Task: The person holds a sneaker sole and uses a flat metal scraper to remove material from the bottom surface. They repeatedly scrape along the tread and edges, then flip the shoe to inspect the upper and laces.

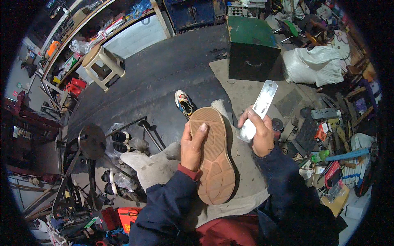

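My left hand (193,144) grips a shoe with a tan rubber sole (217,156), its patterned underside facing up and my thumb pressed on the tread. To its right, my right hand (260,130) is closed around a flat, shiny metal strip (264,100) with a hole at its upper end; the strip is tilted and stands apart from the sole. A pale, stained cloth apron (249,172) covers my lap beneath both hands. Just beyond the sole, a multicoloured sneaker (183,103) is seen near the dark floor, partly hidden by the sole.
A black metal stand with a round wheel (92,141) is at the left, beside bagged shoes (121,138). Farther off are a plastic stool (103,66), a green metal box (252,33) and a white sack (312,66). Tools and a green bottle (320,156) lie cluttered at the right.
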The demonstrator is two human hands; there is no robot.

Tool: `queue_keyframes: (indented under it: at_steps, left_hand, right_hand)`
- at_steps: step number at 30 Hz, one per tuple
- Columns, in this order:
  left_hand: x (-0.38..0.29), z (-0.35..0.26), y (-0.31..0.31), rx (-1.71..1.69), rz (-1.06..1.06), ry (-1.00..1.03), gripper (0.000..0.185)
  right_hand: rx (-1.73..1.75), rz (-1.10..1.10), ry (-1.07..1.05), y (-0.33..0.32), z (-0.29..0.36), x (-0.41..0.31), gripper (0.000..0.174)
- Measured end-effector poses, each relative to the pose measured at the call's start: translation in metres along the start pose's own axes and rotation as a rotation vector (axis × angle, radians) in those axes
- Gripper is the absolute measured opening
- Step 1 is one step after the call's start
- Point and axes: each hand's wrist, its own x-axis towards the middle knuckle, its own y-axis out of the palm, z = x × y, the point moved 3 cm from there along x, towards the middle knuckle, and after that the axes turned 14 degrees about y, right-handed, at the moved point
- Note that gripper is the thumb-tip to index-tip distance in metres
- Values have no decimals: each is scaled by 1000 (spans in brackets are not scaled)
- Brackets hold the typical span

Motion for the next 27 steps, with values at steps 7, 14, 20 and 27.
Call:
queue_keyframes:
  at_steps: [7, 14, 20, 27]
  left_hand:
    - [0, 3, -3, 3, 6, -11, 38]
    - [2, 3, -2, -3, -3, -32, 40]
    - [2, 1, -2, 32, 1, -23, 40]
    - [2, 3, -3, 17, -5, -23, 39]
  right_hand:
    - [-85, -82, -224, 27, 2, 25, 47]
    - [-112, -121, -261, 36, -2, 38, 50]
    - [-151, -113, -246, 37, -4, 34, 49]
    - [-130, -87, -271, 39, -6, 27, 50]
